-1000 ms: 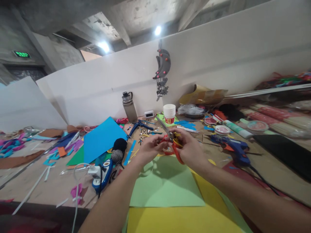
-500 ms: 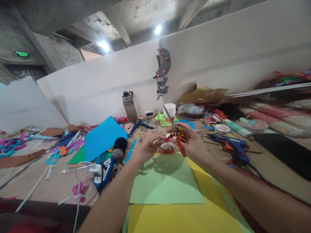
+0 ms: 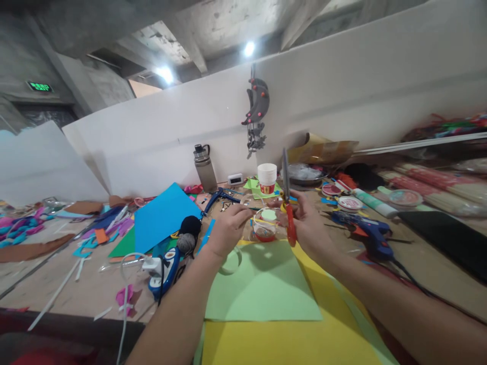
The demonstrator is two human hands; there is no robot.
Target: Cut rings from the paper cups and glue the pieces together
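Note:
My right hand (image 3: 307, 222) is closed around scissors (image 3: 290, 223) by the red-orange handles, with the blades pointing up. To its left, my left hand (image 3: 228, 228) has thumb and fingers pinched together. Whether something thin is between those fingertips is too small to tell. Between the hands, just beyond the paper, stands a small round container (image 3: 265, 235) with a red lower band and thin loops at its top. A light green sheet (image 3: 262, 289) lies below my hands on yellow paper (image 3: 281, 342). A pale ring (image 3: 239, 261) rests at the green sheet's far left corner.
Stacked paper cups (image 3: 267, 177) and a grey bottle (image 3: 205, 170) stand at the back. Blue card (image 3: 167, 215), a dark yarn ball (image 3: 190, 225) and a blue power strip (image 3: 164, 276) lie left. A blue glue gun (image 3: 365, 233) and a black slab (image 3: 445, 243) lie right.
The scissors have turned more upright and shifted right with my right hand. My left hand has drawn slightly left, away from the red handle, widening the gap and uncovering the round container.

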